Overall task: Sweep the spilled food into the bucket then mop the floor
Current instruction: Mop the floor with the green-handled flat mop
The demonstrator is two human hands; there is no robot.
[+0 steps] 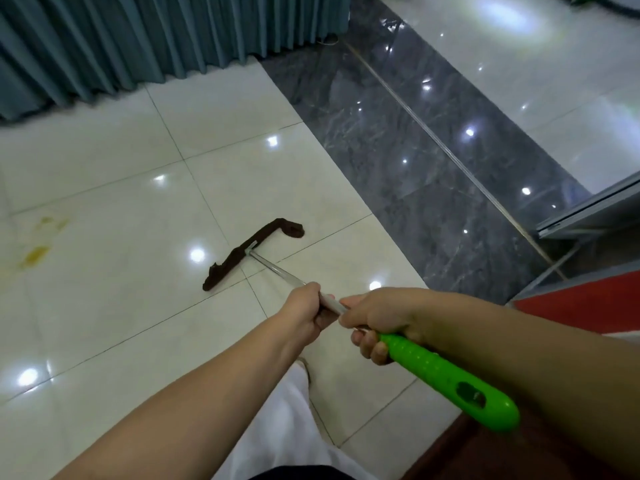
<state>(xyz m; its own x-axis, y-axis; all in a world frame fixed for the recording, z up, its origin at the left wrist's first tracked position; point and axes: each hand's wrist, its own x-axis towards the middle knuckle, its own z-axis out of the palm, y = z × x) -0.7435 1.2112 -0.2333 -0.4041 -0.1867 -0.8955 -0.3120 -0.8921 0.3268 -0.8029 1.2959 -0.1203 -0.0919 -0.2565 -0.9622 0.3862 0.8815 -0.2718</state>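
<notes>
Mop [254,252] with dark brown cloth head, green grip

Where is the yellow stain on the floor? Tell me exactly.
In the head view the yellow stain is at the far left on the white tiles, well left of the brown mop head and below the teal curtain.

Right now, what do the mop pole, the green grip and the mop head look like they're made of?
The mop pole looks like bare metal: thin, silvery and shiny. The green grip looks like glossy moulded plastic, with raised dots and a hanging hole. The mop head seems to be dark brown cloth, limp and matte on the floor; the exact fabric can't be told.
</notes>
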